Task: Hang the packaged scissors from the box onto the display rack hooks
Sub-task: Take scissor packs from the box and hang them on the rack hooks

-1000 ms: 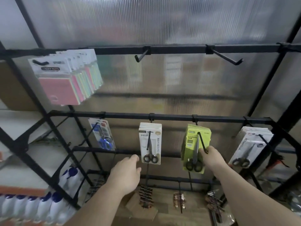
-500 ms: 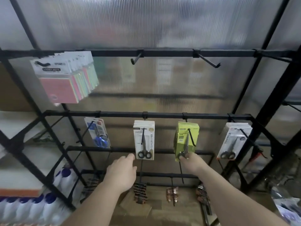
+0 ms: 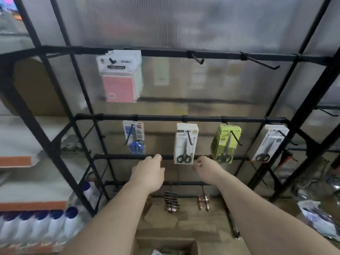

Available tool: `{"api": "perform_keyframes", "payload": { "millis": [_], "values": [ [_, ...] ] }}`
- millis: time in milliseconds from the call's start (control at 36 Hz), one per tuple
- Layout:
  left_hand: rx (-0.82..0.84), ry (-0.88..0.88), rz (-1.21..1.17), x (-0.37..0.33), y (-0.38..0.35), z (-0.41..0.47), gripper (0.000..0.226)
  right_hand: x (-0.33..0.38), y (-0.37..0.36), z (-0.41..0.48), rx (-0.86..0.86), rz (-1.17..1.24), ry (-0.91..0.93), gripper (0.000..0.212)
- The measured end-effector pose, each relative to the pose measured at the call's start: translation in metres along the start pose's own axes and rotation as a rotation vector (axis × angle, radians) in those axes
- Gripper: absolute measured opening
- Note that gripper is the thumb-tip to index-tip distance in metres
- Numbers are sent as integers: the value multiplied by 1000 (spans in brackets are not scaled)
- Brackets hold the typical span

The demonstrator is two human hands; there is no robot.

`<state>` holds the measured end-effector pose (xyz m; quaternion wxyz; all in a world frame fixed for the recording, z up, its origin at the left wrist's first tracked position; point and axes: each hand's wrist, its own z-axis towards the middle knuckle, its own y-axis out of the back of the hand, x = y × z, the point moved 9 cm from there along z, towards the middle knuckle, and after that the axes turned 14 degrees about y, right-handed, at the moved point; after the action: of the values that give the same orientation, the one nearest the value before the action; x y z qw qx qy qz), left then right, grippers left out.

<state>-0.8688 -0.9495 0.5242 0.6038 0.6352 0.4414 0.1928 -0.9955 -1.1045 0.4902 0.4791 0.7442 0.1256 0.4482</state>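
We are pausing between hangings; our left hand [image 3: 149,173] is hovering before the lower rail of the display rack [image 3: 202,118], its grip spread loose and holding nothing; our right hand [image 3: 207,167] is hanging just below the white scissors pack [image 3: 185,144], fingers softly curled, its grip empty too. The hung packs are sitting on the middle-rail hooks [image 3: 236,138]: a blue-handled pack [image 3: 135,139], the white one, a green stack [image 3: 225,142] and a grey stack [image 3: 270,142] at the far right; more stock seems to be lying in the cardboard box [image 3: 165,242] at the bottom edge, though we cannot make out its contents. The step in hand, as we are judging it, is going down to the box for the next pack; we should be pinching it near the top of the card while keeping the hang hole clear, matching it to its own stack, and sliding the hole squarely over the upturned hook tip, so that the packs behind are not being knocked askew. Against half a second ago, the right hand is no longer touching the foot of the green stack; it is sitting lower and further left; the left hand is keeping its place beside the white pack; the box rim is now showing at the bottom.
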Motion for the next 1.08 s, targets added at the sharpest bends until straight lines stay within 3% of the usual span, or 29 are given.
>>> {"api": "perform_keyframes", "payload": {
  "millis": [306,472,639,778,1083],
  "values": [
    [37,-36,-10,62,13,-2,46,69,-51,-20,113,-212,34,41],
    [80,-36,-26,79,-2,-1,47,72,-73,-24,161,-224,24,50],
    [114,-41,-18,93,-50,9,45,52,-116,-22,174,-232,35,37],
    [141,-67,-53,105,-144,22,42,7,-197,-14,213,-272,75,37],
    [253,-77,42,179,-460,62,32,-179,-475,11,423,-243,57,41]
  ]
}}
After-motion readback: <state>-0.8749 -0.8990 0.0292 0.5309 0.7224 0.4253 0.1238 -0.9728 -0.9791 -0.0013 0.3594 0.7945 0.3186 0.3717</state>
